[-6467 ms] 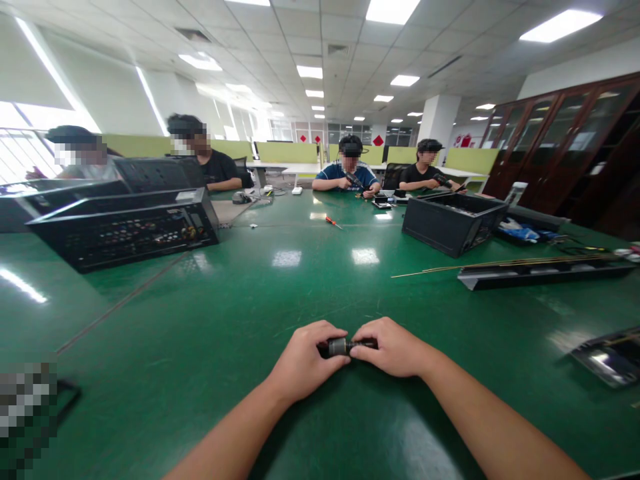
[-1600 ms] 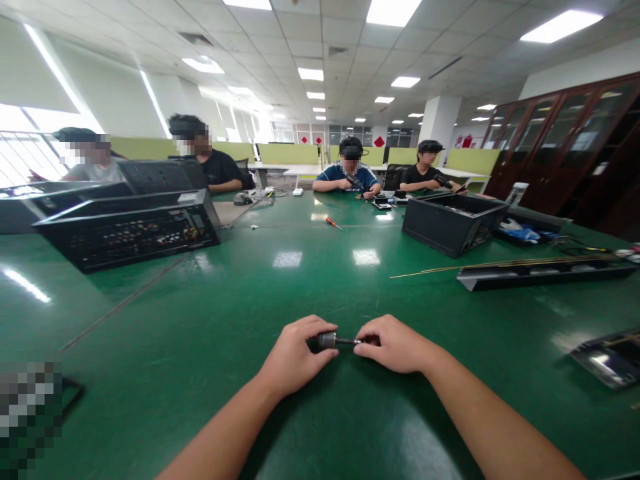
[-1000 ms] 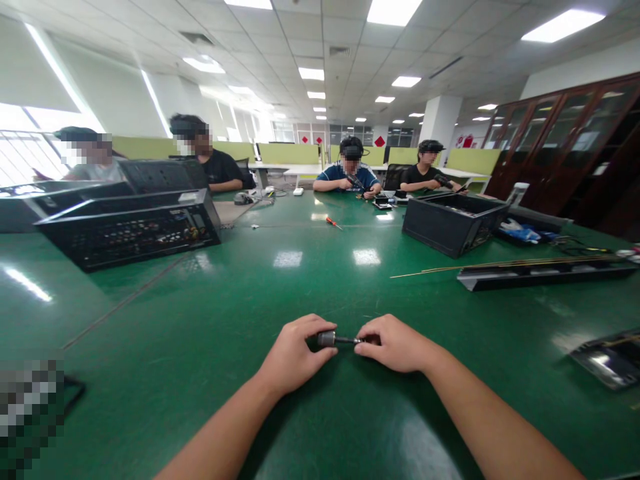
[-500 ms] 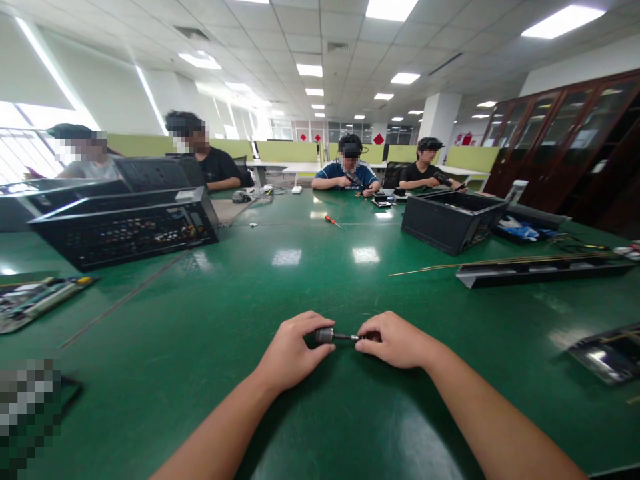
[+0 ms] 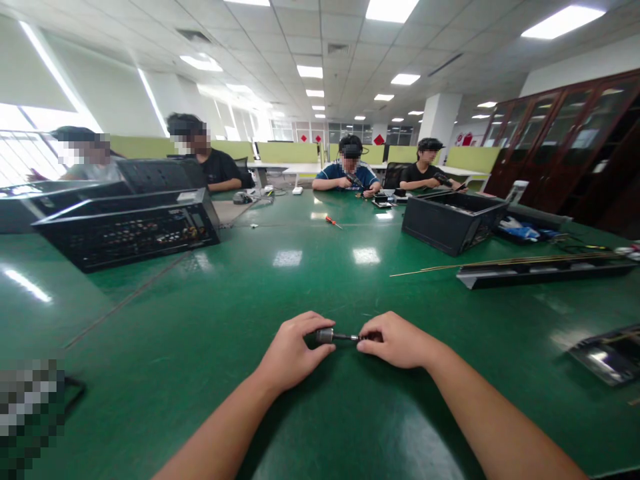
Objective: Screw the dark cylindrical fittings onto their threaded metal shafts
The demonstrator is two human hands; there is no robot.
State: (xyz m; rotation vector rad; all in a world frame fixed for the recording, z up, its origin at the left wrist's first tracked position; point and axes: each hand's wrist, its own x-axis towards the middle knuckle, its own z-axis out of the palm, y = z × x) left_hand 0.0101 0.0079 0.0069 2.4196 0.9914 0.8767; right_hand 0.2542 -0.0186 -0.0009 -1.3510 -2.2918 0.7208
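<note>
Low in the middle, a screwdriver lies level between my two hands, its dark, thick body with a grey collar at the left and a thin shaft pointing right. My left hand is closed round the thick body, thumb and fingers on either side of it. At the shaft's tip my right hand is pinched, with the bright metal end between thumb and fingertips. Something dark shows inside the right fingers, too small and shaded to make out. Both hands are close to the green tabletop.
Black computer cases stand at left and right. A red screwdriver lies farther back. Beyond the right hand are a long black metal channel, thin rods and a dark part. Several people sit across the table.
The circuit board at the left edge is no longer in view; a light's reflection shows on the table there. My hands and the screwdriver have hardly moved.
</note>
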